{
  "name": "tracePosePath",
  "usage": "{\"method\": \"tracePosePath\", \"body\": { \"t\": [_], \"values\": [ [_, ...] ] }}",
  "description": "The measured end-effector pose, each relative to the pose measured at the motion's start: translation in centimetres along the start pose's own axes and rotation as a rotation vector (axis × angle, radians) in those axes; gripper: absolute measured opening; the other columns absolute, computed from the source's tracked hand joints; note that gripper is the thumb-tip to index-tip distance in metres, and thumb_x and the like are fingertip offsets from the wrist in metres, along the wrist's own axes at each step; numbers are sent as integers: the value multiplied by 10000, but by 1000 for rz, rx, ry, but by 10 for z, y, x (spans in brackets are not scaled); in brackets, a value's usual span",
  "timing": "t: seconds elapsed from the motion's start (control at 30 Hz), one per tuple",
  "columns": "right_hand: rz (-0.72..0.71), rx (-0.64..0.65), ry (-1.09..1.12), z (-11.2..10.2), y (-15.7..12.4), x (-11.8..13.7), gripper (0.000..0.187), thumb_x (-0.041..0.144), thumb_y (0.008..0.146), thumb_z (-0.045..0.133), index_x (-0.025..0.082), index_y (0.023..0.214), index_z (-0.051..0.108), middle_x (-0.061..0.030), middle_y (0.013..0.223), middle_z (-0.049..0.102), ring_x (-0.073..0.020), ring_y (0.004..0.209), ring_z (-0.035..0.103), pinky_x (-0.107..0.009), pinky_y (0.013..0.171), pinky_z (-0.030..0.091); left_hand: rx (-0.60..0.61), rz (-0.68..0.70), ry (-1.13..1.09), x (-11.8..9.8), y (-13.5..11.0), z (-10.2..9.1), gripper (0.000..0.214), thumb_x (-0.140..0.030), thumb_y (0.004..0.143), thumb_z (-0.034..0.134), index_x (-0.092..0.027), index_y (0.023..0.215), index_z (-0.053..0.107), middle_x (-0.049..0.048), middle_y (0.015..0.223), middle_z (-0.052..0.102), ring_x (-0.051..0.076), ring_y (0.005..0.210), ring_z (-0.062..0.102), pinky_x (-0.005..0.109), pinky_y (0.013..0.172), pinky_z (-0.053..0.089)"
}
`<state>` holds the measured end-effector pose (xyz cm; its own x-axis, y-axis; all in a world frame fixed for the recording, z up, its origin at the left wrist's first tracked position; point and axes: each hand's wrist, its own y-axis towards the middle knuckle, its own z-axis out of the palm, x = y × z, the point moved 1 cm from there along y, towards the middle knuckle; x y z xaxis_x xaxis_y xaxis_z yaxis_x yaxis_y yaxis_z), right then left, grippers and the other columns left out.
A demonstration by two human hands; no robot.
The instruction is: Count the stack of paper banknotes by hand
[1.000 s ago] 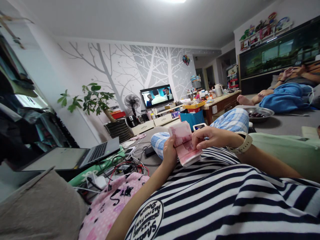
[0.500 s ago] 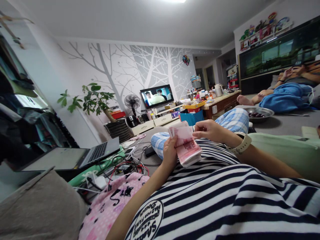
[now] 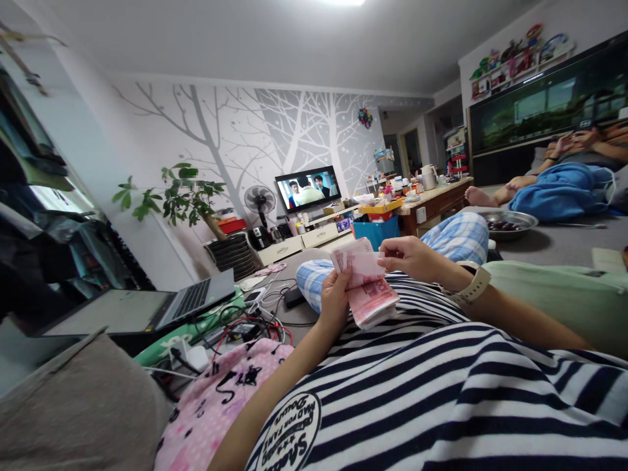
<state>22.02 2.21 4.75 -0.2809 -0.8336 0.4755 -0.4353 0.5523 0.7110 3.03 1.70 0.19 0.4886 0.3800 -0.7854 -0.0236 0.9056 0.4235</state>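
Observation:
A thick stack of red-and-white banknotes [image 3: 373, 302] is folded over above my lap. My left hand [image 3: 335, 296] grips it at the fold, thumb across the front and the other fingers behind. Its upper part fans out a little to the upper left. At the stack's right side, my right hand [image 3: 408, 258] pinches the edge of a pale banknote [image 3: 367, 265] between thumb and fingertips. That wrist wears a watch with a cream strap [image 3: 475, 288]. Below both hands lies a striped shirt [image 3: 441, 386].
On the left, an open laptop [image 3: 196, 296] lies near tangled cables [image 3: 255, 327] and a pink cloth [image 3: 220, 399]. A metal bowl of dark round fruit [image 3: 527, 226] sits at the right, close to another person's foot [image 3: 478, 197]. Beyond my knees stands a cluttered table [image 3: 441, 191].
My right fingers have shifted slightly, and the pale banknote now extends further across the stack towards them. The left hand keeps its grip, with its thumb moved a little.

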Motion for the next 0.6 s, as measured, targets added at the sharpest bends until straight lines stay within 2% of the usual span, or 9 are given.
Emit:
{"method": "tracePosePath", "body": {
  "t": [0.27,0.6],
  "values": [
    [31,-9,79,4,0,-9,237,384,872,568,170,775,594,21,643,522,-110,584,445,-241,549,343,16,-6,11,-2,-3,2,302,-342,643,801,-147,853,708,60,792,742,243,850,714,362,824,560],
    [49,1,126,5,1,-13,249,388,877,558,171,756,576,16,641,535,-112,583,485,-239,546,369,-1,-29,26,-1,-3,3,313,-356,646,782,-151,865,693,56,796,730,237,803,706,362,779,557]
  ]
}}
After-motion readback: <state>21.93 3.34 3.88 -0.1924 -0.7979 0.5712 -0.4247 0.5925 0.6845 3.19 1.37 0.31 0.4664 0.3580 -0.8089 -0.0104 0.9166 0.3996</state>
